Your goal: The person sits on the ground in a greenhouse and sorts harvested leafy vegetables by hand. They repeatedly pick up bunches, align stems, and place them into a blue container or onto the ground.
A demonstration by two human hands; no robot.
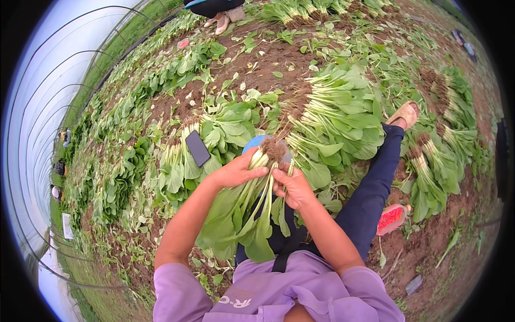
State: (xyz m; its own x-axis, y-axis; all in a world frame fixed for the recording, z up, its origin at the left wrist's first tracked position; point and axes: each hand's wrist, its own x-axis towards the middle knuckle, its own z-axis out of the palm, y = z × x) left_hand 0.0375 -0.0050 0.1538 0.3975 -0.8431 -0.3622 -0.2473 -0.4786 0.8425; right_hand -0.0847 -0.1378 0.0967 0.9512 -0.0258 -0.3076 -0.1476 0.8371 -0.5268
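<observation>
My left hand (237, 169) is closed round a bunch of leafy greens (229, 217) with pale stems. Its brown roots (274, 149) point up and the leaves hang down over my lap. Close beside it, my right hand (294, 185) grips a thin leafy stem (290, 169) between thumb and fingers. The thumbs of both hands nearly meet at the bunch's stems. Just beyond the hands lies a large pile of uprooted greens (338, 116), roots to the left. A smaller pile (177, 157) lies left of the hands, with a dark smartphone (197, 148) on top.
Tied bunches (428, 177) lie at the right, near a cut plastic container (392, 219) of small red pieces. More bunches (314, 12) lie at the far side, by a crouching person's feet (219, 24). Hoops (28, 100) of a plastic tunnel curve along the left.
</observation>
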